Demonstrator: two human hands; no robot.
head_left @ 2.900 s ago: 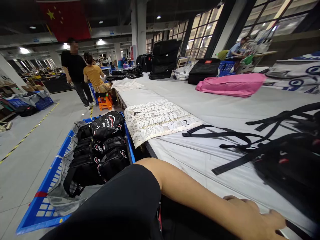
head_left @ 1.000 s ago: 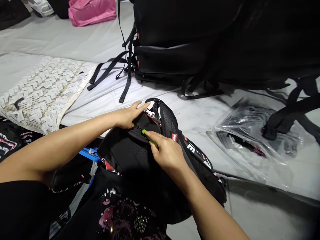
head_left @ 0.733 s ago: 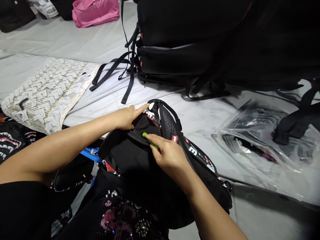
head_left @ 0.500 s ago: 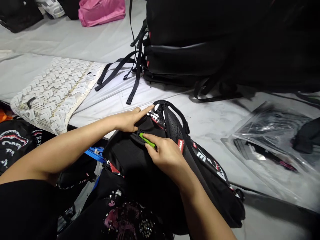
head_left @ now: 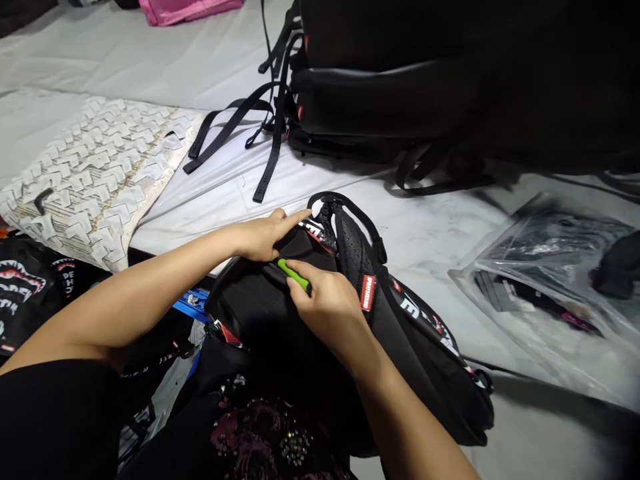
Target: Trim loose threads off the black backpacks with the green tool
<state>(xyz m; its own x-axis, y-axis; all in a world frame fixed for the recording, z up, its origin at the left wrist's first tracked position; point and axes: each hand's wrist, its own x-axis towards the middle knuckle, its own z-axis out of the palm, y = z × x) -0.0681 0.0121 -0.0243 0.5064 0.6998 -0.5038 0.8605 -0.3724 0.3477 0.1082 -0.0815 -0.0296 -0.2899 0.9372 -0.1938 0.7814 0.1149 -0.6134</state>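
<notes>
A black backpack (head_left: 265, 313) with red labels and white lettering leans across the table's front edge against my body. My right hand (head_left: 327, 303) is closed around a small green-handled tool (head_left: 294, 275), its tip against the fabric near the top of the bag; the working end is hidden. Just beside the tip, my left hand (head_left: 263, 237) grips the backpack's upper edge, thumb on the fabric and index finger stretched toward the top handle. A padded shoulder strap (head_left: 353, 243) lies to the right of both hands.
Behind stands a large stack of black bags (head_left: 400, 100) with loose straps (head_left: 267, 160). To the left lies a sheet (head_left: 100, 167) covered in small white folded pieces. A clear plastic bag (head_left: 550, 280) is at right. Printed black bags (head_left: 25, 280) sit below the table at left.
The view has shifted slightly, so the far things sit higher in it. Both hands stay at the same part of the backpack, and the green tool has tilted a little.
</notes>
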